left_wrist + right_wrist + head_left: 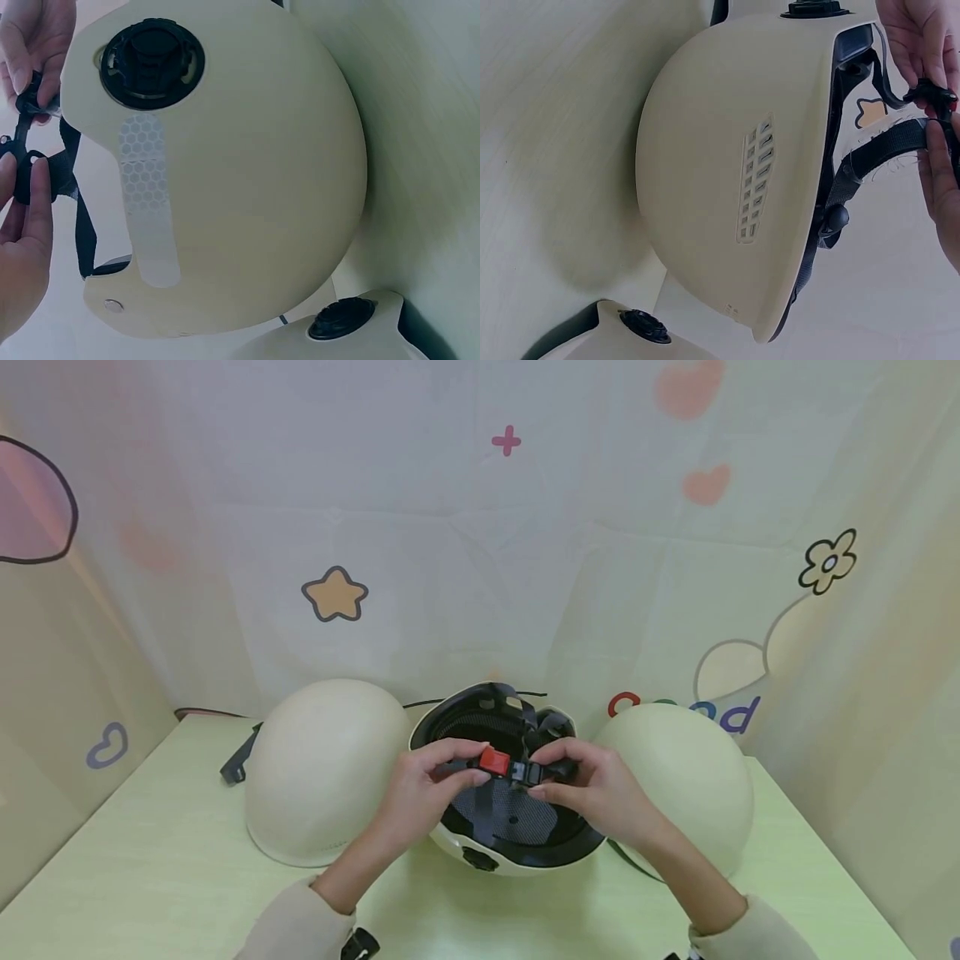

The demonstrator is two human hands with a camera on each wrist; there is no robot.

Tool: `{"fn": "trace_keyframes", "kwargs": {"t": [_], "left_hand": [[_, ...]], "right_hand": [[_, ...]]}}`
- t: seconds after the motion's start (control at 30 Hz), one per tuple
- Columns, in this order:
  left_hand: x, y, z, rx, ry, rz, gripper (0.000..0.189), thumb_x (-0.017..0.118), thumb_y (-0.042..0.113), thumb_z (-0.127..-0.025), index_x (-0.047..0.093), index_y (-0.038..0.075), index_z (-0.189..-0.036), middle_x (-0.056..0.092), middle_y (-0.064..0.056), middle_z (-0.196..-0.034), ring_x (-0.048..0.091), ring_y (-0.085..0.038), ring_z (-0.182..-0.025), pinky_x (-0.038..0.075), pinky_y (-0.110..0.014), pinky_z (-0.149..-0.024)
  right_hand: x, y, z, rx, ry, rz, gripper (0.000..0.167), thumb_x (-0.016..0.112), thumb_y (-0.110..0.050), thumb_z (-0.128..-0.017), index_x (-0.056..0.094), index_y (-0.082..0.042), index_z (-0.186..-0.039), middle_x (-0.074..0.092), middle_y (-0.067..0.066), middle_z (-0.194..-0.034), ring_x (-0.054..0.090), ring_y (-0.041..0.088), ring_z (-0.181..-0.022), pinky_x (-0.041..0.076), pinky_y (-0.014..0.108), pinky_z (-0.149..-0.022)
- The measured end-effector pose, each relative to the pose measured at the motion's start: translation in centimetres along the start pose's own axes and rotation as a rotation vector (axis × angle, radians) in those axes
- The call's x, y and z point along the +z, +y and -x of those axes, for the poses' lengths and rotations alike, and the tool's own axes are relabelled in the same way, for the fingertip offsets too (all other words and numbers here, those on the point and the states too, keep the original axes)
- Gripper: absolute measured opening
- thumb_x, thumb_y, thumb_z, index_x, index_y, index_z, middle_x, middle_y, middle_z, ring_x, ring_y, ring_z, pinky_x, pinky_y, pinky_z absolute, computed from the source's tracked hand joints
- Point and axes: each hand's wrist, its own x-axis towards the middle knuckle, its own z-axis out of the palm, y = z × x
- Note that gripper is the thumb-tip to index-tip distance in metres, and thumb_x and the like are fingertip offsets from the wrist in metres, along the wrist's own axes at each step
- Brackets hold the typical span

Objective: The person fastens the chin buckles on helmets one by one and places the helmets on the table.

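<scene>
A cream helmet [510, 820] lies upside down in the middle of the table, its black mesh lining facing up. Above its opening both hands hold the chin strap buckle. My left hand [431, 778] pinches the end with the red piece [495, 761] between thumb and fingers. The right hand [596, 781] pinches the black end [527, 773] beside it. The two ends are in line and close together; whether they are latched cannot be told. In the right wrist view the black strap [889, 148] runs from the helmet's rim up to the fingers.
A second cream helmet [326, 768] stands dome up on the left, with a black strap [238, 760] sticking out. Another one [686, 777] is dome up on the right, behind the right forearm. A patterned curtain [450, 543] hangs behind the pale table [172, 843].
</scene>
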Motion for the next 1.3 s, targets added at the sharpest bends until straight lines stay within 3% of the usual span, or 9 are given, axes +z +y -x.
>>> {"fn": "trace_keyframes", "kwargs": {"t": [0.27, 0.67, 0.9, 1.3], "left_hand": [[0.15, -0.01, -0.21, 0.027, -0.003, 0.009, 0.032, 0.07, -0.008, -0.072, 0.064, -0.008, -0.104, 0.066, -0.017, -0.095, 0.063, -0.023, -0.084, 0.053, -0.028, -0.072], [0.35, 0.37, -0.03, -0.011, 0.027, 0.068, 0.029, 0.071, -0.005, -0.074, 0.067, -0.004, -0.103, 0.064, -0.014, -0.102, 0.062, -0.021, -0.09, 0.053, -0.03, -0.072], [0.38, 0.44, 0.02, -0.012, 0.039, 0.066, 0.025, 0.071, -0.002, -0.075, 0.066, -0.001, -0.1, 0.066, -0.012, -0.095, 0.063, -0.02, -0.084, 0.053, -0.03, -0.072], [0.33, 0.06, 0.09, 0.04, 0.04, 0.13, 0.027, 0.071, -0.008, -0.072, 0.066, -0.009, -0.099, 0.065, -0.017, -0.095, 0.062, -0.014, -0.084, 0.053, -0.028, -0.069]], "right_hand": [[0.06, -0.06, 0.15, 0.006, 0.0, 0.011, 0.026, 0.069, 0.007, -0.075, 0.058, 0.006, -0.098, 0.058, 0.018, -0.088, 0.061, 0.012, -0.063, 0.053, 0.026, -0.061], [-0.1, -0.36, 0.21, 0.043, 0.013, 0.009, 0.025, 0.069, 0.005, -0.076, 0.059, 0.006, -0.099, 0.059, 0.018, -0.089, 0.061, 0.014, -0.065, 0.053, 0.027, -0.064], [-0.15, -0.37, 0.26, 0.044, 0.012, -0.005, 0.025, 0.069, 0.004, -0.076, 0.059, 0.007, -0.099, 0.058, 0.018, -0.089, 0.061, 0.014, -0.064, 0.053, 0.029, -0.064], [-0.06, -0.39, 0.44, 0.015, -0.01, -0.023, 0.025, 0.069, 0.005, -0.077, 0.058, 0.007, -0.099, 0.059, 0.019, -0.088, 0.061, 0.012, -0.065, 0.053, 0.025, -0.063]]}}
